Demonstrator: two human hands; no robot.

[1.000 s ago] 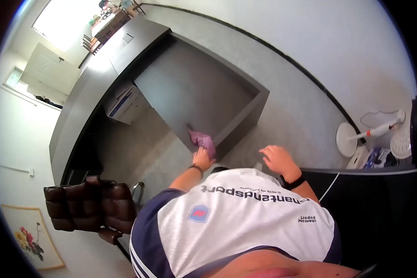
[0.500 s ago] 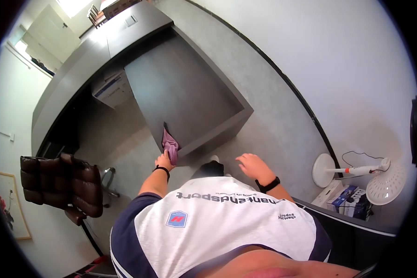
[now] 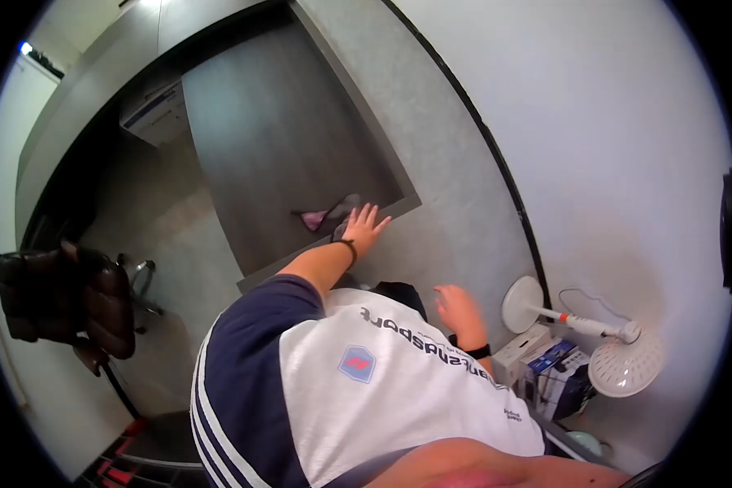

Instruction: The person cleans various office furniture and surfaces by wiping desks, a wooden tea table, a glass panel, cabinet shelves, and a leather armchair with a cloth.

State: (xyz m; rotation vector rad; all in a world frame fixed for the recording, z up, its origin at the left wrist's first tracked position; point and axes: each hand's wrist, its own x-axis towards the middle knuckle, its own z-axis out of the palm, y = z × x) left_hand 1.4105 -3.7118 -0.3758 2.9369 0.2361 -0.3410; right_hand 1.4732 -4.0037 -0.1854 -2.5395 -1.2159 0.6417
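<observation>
A pink and grey cloth (image 3: 314, 220) lies crumpled on the dark wood-grain desk top (image 3: 276, 138), close to its near right corner. My left hand (image 3: 366, 229) rests at the cloth's right side, palm down with the fingers spread, and covers part of it. There is a dark band on that wrist. Off the desk, in front of my body, hangs my right hand (image 3: 460, 313). It is empty and slightly blurred, with its fingers loosely apart and a black watch on the wrist.
A brown leather chair (image 3: 65, 297) stands to the left. On the right, a white fan-shaped appliance (image 3: 626, 366) lies beside several boxes (image 3: 549, 370) by the wall. A white printed box (image 3: 156, 116) sits under the long desk. The desk has a raised edge (image 3: 415, 200).
My left hand has moved right along the desk's near edge with the cloth and gone from gripping it to lying flat. The right hand has lowered slightly. The view has shifted.
</observation>
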